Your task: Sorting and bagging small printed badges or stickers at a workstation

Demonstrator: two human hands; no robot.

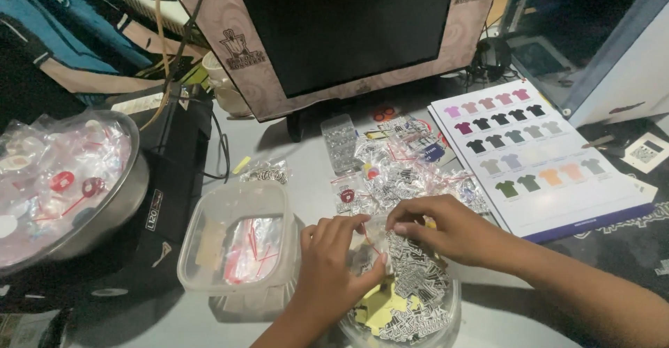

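My left hand (333, 263) and my right hand (446, 231) meet over a clear round tub (446, 314) full of black-and-white stickers with yellow backing pieces. Together the fingers pinch a small clear zip bag (373, 240) with a red seal line, held above the tub. Just beyond the hands lies a heap of several small filled zip bags (408, 174) on the grey table.
A clear square container (237, 245) with empty zip bags sits left of the hands. A metal bowl (132, 194) of bagged items is at far left. A shirt colour chart (543, 160) lies right. A monitor (341, 34) stands behind, with a small clear box (340, 142) below it.
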